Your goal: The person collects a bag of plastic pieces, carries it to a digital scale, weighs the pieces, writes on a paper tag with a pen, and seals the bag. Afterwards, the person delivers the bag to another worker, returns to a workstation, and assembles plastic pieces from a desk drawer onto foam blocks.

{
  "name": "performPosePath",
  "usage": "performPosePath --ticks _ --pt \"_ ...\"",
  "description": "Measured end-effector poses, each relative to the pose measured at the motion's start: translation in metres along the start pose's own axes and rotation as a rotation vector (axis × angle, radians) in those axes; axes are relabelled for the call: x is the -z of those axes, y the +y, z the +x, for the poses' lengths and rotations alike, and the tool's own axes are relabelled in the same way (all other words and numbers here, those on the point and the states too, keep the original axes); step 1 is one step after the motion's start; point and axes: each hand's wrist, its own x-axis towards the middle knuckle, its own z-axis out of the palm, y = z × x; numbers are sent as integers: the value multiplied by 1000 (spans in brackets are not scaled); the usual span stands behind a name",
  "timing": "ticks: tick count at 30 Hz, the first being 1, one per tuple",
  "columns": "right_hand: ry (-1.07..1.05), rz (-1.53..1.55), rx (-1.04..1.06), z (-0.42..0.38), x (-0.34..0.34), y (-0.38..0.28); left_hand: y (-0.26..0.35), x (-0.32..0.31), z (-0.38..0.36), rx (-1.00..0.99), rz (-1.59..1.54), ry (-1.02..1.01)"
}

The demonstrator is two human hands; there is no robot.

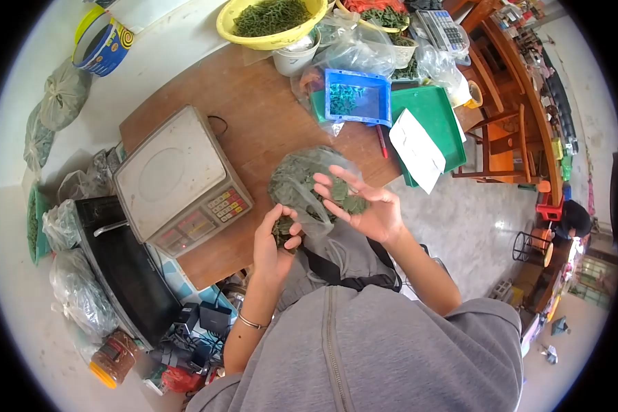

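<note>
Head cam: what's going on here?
A person seated at a wooden table is handling small dark green pieces. The left hand grips a bunch of them at the mouth of a clear plastic bag; the right hand is open, palm up, with a few pieces on it. A weighing scale sits to the left, with a blue tray and a yellow bowl of the same pieces beyond.

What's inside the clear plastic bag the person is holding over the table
The clear plastic bag holds a heap of small dark green pieces. The right hand covers part of it and the left hand grips its lower edge, so the bag's bottom is hidden.
</note>
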Motion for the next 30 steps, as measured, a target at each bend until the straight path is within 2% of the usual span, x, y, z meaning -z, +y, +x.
performPosePath --ticks 1,3,6,12,15,22,30 --pt "0 1 1 -2 -12 1 1 -1 -1 -9 12 5" --pt "-199 -98 27 -5 -33 1 1 3 1 -8 3 -8" --pt "-274 -154 16 -8 -58 1 1 4 1 -10 -9 -18" --pt "-262 -43 -63 -13 -90 4 1 3 -2 -33 -9 7" --pt "-319 -134 -61 -15 -93 3 2 2 -3 -35 -12 16" --pt "-280 -123 -27 -19 -100 6 2 5 -5 -56 -6 18" --pt "-327 -95 -41 -21 -106 6 1 7 -4 -69 13 44"
